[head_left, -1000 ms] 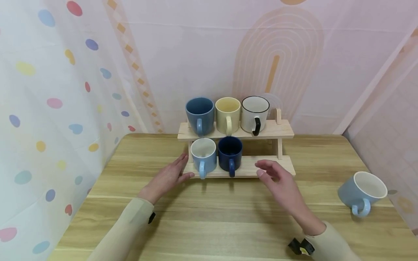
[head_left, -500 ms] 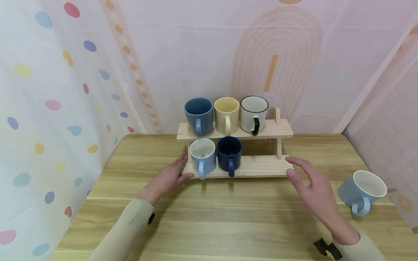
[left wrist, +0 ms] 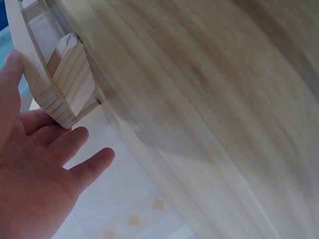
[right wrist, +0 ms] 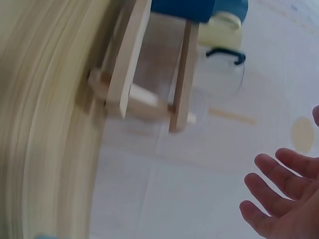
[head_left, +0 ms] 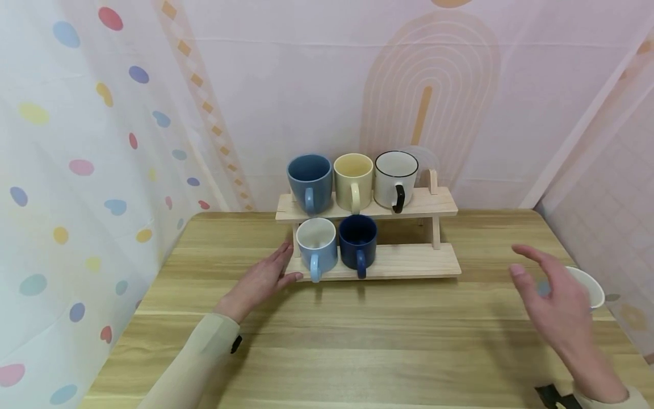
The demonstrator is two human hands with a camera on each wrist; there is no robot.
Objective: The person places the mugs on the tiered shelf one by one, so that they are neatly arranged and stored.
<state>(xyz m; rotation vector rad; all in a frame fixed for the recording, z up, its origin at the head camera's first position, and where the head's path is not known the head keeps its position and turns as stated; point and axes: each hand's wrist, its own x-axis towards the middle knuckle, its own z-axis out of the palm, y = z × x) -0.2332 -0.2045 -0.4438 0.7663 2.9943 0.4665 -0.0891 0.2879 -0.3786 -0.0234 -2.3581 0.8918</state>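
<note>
My left hand rests against the left end of the two-tier wooden rack, its fingers extended; the left wrist view shows the fingertips touching the lower board's end. At the right of the table my right hand hovers with fingers apart, holding nothing. It partly covers a light blue mug with a white inside, whose handle is hidden. On the rack's lower tier stand a light blue mug and a navy mug. The upper tier bears a blue mug, a yellow mug and a white mug with black rim and handle.
The wood-grain table stretches in front of the rack. A patterned curtain hangs close behind, with more cloth along the left and right sides. Bare board shows on the lower tier, right of the navy mug.
My right hand has moved right, from in front of the lower tier to the light blue mug at the table's right. The left hand has stayed at the rack's left end.
</note>
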